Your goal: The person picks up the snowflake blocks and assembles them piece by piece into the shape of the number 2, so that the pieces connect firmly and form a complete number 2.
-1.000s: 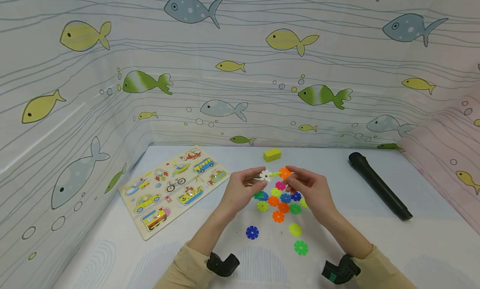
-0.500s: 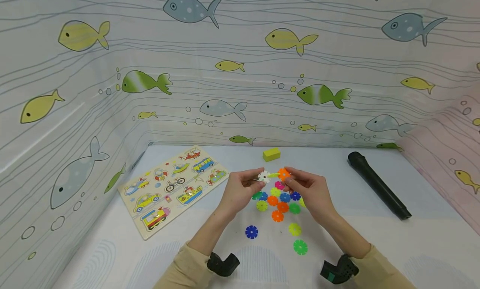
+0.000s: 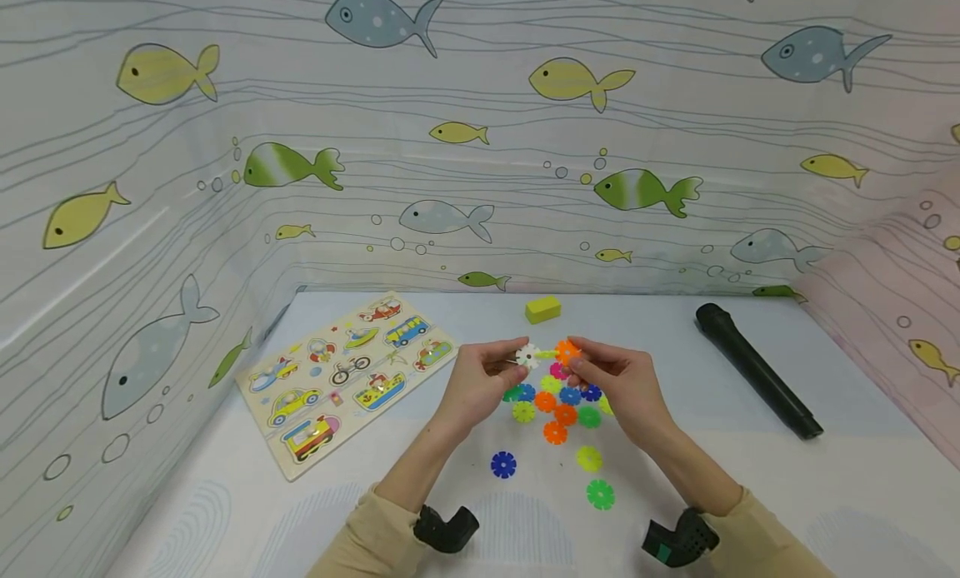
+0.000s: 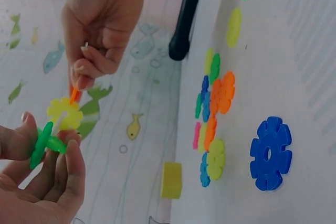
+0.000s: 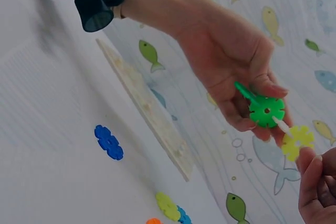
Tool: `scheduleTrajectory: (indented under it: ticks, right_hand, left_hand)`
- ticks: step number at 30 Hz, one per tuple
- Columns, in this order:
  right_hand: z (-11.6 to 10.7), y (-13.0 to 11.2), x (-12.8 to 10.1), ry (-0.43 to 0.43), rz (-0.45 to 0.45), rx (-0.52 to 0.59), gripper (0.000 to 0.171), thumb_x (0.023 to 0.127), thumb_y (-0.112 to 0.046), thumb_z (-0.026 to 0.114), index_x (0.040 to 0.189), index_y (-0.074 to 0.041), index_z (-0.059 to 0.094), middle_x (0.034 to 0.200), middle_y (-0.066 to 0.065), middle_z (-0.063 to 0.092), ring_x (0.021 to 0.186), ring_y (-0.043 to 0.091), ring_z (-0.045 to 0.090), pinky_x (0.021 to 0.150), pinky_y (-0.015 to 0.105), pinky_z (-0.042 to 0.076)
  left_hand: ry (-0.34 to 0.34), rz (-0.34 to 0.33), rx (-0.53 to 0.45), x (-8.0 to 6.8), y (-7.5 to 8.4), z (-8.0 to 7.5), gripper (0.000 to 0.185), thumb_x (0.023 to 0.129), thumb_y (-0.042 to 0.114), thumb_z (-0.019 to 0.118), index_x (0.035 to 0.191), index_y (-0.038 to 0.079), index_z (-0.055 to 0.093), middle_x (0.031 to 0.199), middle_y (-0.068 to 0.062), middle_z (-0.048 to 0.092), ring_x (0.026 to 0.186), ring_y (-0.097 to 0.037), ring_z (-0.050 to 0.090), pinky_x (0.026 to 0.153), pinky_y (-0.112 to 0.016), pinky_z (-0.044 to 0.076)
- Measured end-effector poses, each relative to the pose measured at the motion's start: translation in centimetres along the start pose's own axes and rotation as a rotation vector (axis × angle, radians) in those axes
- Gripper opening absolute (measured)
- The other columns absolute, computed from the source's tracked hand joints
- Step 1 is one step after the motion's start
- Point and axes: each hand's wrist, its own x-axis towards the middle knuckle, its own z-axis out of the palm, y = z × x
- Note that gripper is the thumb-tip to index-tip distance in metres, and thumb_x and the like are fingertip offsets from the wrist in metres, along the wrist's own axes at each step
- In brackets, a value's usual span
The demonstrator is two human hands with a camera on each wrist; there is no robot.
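Note:
My left hand point(image 3: 480, 382) holds a small chain of notched flower-shaped plastic discs by its green discs point(image 4: 39, 148), which show in both wrist views. A white disc point(image 3: 527, 356) in the chain faces the head camera and links to a yellow disc point(image 4: 64, 114). At the other end, my right hand point(image 3: 628, 386) pinches an orange disc point(image 3: 567, 352), whose edge meets the yellow one. In the right wrist view the orange disc is hidden behind the right fingers point(image 5: 315, 177). Both hands hold the chain above a loose pile of discs.
Below the hands lie several coloured discs, with a blue disc point(image 3: 503, 465) and a green disc point(image 3: 600, 495) nearer the front. A wooden vehicle puzzle board point(image 3: 341, 382) lies left, a yellow block point(image 3: 543, 310) at the back, a black microphone-like stick point(image 3: 757, 370) right.
The chain of discs has dipped slightly, with the orange disc still pinched against the yellow one. Both hands keep nearly the same place, and the discs on the table have not moved.

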Motion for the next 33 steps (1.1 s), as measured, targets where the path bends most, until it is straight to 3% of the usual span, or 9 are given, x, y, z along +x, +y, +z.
scheduleTrajectory:
  ticks: [7,16,33]
  right_hand:
    - [0.4,0.2,-0.2,0.021,0.028,0.050,0.040,0.097,-0.011,0.065,0.134,0.002,0.060,0.108,0.010,0.070,0.078,0.012,0.071,0.082,0.021,0.057]
    - [0.8,0.8,-0.3,0.034,0.023,0.131,0.039,0.098,-0.008,0.063,0.135,0.004,0.059,0.100,0.000,0.071,0.078,0.012,0.071,0.081,0.021,0.058]
    - [1.8,1.2,-0.5,0.103,0.057,0.219,0.039,0.098,-0.006,0.062,0.136,0.004,0.058,0.098,-0.001,0.072,0.078,0.012,0.070,0.082,0.022,0.058]
  left_hand:
    - [0.000,-0.008,-0.002,0.2,-0.3,-0.1,0.035,0.092,0.000,0.067,0.127,0.005,0.068,0.111,-0.014,0.072,0.087,-0.019,0.068,0.079,-0.025,0.058]
    - [0.014,-0.001,0.001,0.0,-0.2,0.0,0.036,0.091,0.000,0.067,0.127,0.004,0.068,0.110,-0.015,0.073,0.086,-0.019,0.069,0.079,-0.024,0.058]
    - [0.039,0.000,-0.002,-0.1,-0.2,0.3,0.035,0.091,0.000,0.068,0.126,0.005,0.069,0.106,-0.015,0.073,0.084,-0.018,0.068,0.075,-0.022,0.057]
